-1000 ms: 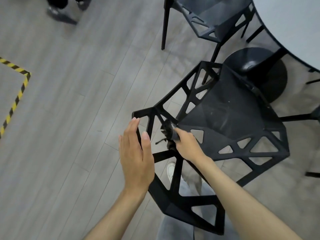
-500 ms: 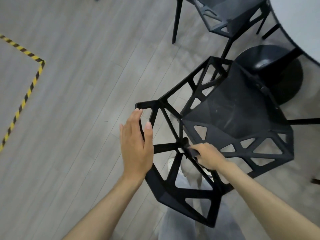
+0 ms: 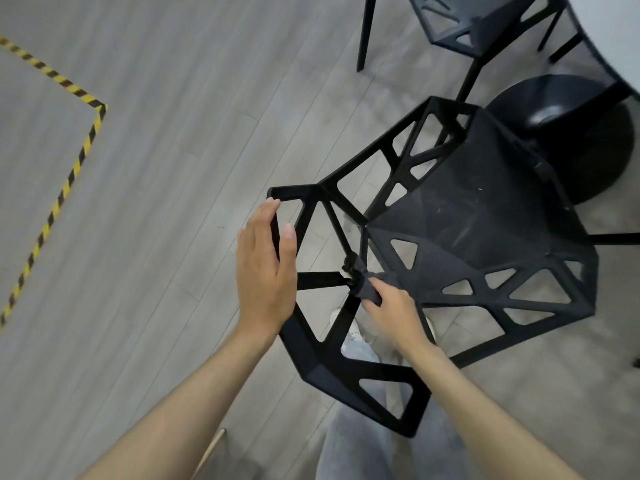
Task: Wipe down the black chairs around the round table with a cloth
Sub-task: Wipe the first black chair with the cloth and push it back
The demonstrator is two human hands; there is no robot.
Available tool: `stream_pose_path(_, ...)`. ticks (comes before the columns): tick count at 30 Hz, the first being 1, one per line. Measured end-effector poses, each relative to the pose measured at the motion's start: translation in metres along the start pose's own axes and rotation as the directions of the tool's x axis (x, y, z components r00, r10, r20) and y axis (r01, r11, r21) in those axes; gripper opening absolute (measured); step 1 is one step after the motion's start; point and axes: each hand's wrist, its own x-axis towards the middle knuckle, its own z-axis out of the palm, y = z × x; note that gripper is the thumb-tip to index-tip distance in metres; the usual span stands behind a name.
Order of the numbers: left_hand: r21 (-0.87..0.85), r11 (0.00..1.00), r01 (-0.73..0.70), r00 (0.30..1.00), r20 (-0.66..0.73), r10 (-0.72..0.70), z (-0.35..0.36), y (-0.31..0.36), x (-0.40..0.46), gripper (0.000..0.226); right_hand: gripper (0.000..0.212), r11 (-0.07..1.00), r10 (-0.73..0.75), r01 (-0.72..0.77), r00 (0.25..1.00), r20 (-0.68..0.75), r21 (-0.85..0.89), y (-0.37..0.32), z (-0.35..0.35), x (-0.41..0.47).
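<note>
Black chair (image 3: pixel 478 216) with an open lattice back stands on the grey plank floor (image 3: pixel 156 150), directly in front of the person, its seat turned toward the round table. Only a pale curved edge of the tabletop (image 3: pixel 609 32) shows at the upper right corner; the rest is cut off, and its dark round base (image 3: pixel 568 133) is partly hidden behind the seat. A second chair (image 3: pixel 464 26) at the top is cut by the frame. The cloth (image 3: pixel 363 282) is dark, bunched and hard to separate from the black bars; it sits where several bars of the back meet. The right hand (image 3: pixel 391 306) pinches it with curled fingers. The left hand (image 3: pixel 265 261) is flat, fingers straight and together, touching the outer left bar of the back. Through the lattice, a white shoe (image 3: pixel 353 330) and grey trousers (image 3: pixel 356 441) are partly seen. To the left the floor is wide, with yellow-black tape (image 3: pixel 69 178) marking a corner.
</note>
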Motion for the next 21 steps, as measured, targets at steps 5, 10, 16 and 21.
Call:
stream_pose_path(5, 0.021, 1.0, -0.012, 1.0, 0.006, 0.012, 0.0, 0.0, 0.001, 0.049, 0.037, 0.994, 0.037, -0.042, 0.998, 0.054, 0.097, -0.004, 0.006, 0.018)
stream_pose_path(10, 0.039, 0.999, -0.016, 1.0, 0.007, 0.016, 0.001, -0.003, 0.002, 0.053, 0.042, 0.971, 0.116, -0.111, 0.993, -0.013, 0.212, -0.009, 0.017, 0.098)
stream_pose_path(16, 0.023, 1.0, -0.009, 1.0, -0.003, 0.009, 0.002, -0.004, 0.0, 0.051, 0.046, 0.95, 0.149, -0.137, 0.989, -0.023, 0.28, -0.005, 0.016, 0.138)
stream_pose_path(21, 0.002, 1.0, -0.002, 1.0, 0.005, 0.002, 0.0, -0.001, 0.0, 0.051, 0.022, 0.971, 0.062, -0.058, 0.998, -0.011, 0.233, 0.014, 0.012, 0.097)
